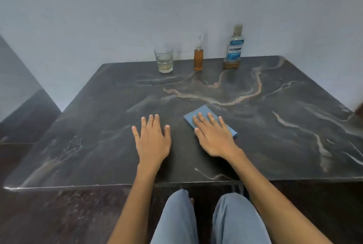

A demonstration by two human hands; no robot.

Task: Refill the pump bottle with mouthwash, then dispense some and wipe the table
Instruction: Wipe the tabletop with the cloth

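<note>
A small clear pump bottle (198, 58) holding amber liquid stands at the table's far edge. To its right stands a capped Listerine mouthwash bottle (234, 49) with a little amber liquid at its bottom. Left of the pump bottle is a clear glass (163, 59) with a bit of pale liquid. A folded blue cloth (202, 113) lies mid-table. My right hand (213, 135) lies flat on the cloth with straight fingers and covers its near half. My left hand (152, 141) rests flat on the bare dark marble table (275, 125), fingers spread, just left of the cloth.
A pale wall stands directly behind the three containers. The table's near edge runs just above my knees, and dark floor shows to the left of the table.
</note>
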